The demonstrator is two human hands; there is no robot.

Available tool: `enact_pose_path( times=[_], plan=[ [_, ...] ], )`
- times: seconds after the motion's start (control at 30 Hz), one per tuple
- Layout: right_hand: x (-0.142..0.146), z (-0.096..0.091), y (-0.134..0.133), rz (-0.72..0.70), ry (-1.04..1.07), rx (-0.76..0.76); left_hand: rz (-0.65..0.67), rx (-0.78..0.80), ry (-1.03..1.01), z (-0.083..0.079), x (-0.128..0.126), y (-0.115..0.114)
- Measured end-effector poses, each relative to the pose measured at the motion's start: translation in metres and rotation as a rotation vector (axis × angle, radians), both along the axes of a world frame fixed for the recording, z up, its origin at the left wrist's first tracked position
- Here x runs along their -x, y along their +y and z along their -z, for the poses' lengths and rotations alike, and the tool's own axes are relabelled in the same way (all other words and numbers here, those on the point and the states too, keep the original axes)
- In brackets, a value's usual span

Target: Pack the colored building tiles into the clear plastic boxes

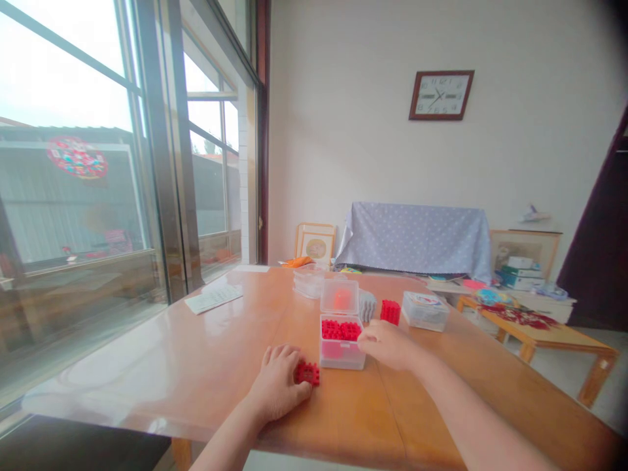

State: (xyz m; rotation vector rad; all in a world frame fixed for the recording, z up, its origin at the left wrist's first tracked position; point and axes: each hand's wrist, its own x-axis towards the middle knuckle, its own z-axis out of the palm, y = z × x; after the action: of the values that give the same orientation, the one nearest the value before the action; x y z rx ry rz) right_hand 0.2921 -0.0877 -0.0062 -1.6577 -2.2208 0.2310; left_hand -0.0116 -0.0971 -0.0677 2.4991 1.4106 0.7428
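My left hand (280, 384) rests on the table with its fingers and thumb around a red, notched plastic building piece (308, 373). A small clear plastic box (342, 360) with its lid raised stands just beyond it, filled with more red notched pieces (340, 330). At the box's right edge is my right hand (387, 343), fingers curled together; what they hold, if anything, is hidden. A stack of red pieces (390, 312) stands behind the right hand. Grey pieces (367, 305) stand in a row beside the open lid (339, 297).
A closed clear box (425, 311) sits to the right on the wooden table (358, 425). Clear plastic containers (308, 282) stand toward the back, and a printed sheet (214, 299) lies at the left. A low wooden table (530, 329) is farther right.
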Motion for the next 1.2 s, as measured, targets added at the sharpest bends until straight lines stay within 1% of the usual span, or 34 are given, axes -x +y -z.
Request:
enact_pose_path(
  times=[0.13, 0.27, 0.37, 0.5, 0.73, 0.9, 1.03, 1.2],
  plan=[
    [-0.001, 0.003, 0.001, 0.002, 0.047, 0.087, 0.000, 0.000, -0.008, 0.000, 0.001, 0.000],
    [-0.002, 0.007, 0.003, 0.001, 0.079, 0.114, 0.010, 0.006, -0.029, -0.002, 0.002, 0.000],
    [-0.003, 0.010, 0.005, -0.003, 0.062, 0.137, 0.024, 0.009, -0.059, -0.003, 0.002, -0.001],
    [-0.004, 0.012, 0.010, -0.018, 0.075, 0.177, 0.053, 0.006, -0.110, -0.002, 0.003, 0.000],
    [-0.003, 0.013, 0.013, -0.026, 0.176, 0.187, 0.060, 0.003, -0.160, 0.003, 0.005, 0.003],
    [-0.005, 0.014, 0.011, -0.037, 0.241, 0.202, 0.045, -0.037, -0.144, 0.001, 0.004, 0.001],
    [-0.010, 0.012, 0.008, -0.027, 0.330, 0.181, 0.021, -0.060, -0.130, -0.002, 0.004, -0.004],
    [-0.007, 0.005, -0.001, -0.042, 0.528, 0.023, 0.019, -0.172, -0.146, -0.002, 0.004, -0.010]
  ],
)
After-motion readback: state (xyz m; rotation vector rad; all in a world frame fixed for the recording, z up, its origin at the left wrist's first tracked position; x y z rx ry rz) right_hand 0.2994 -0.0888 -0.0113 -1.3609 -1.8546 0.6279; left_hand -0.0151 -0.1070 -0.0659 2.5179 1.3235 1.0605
